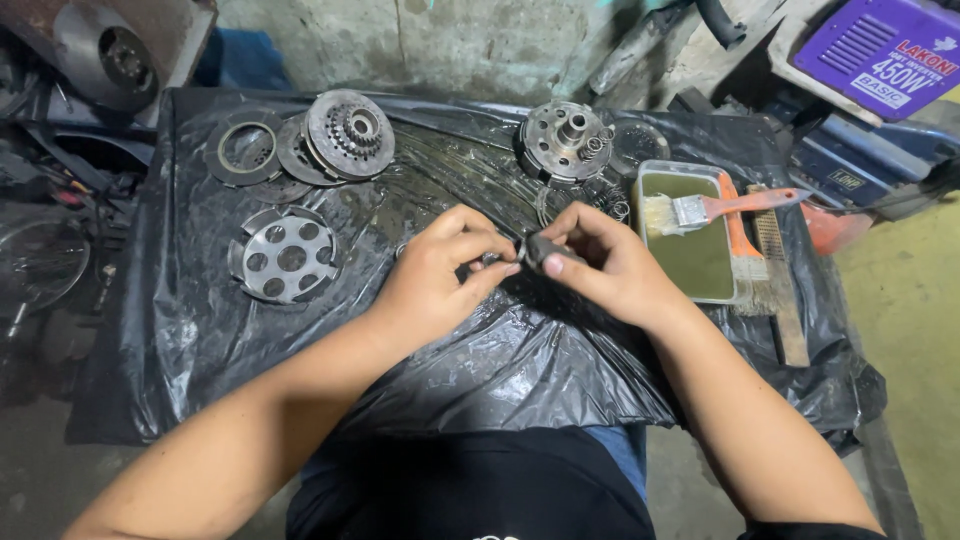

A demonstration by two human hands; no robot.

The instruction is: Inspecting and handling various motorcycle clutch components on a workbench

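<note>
Both hands' fingers [480, 262] pinch 1 small dark part [540, 248] (mid-sheet); tray [652, 172] near right.

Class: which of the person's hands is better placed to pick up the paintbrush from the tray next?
Probably the right hand: the paintbrush lies across the tray just beside it, while the left hand sits farther away.

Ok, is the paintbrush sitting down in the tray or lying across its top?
Across the top: the paintbrush rests on the tray rim, bristles over the liquid, handle sticking out right.
</note>
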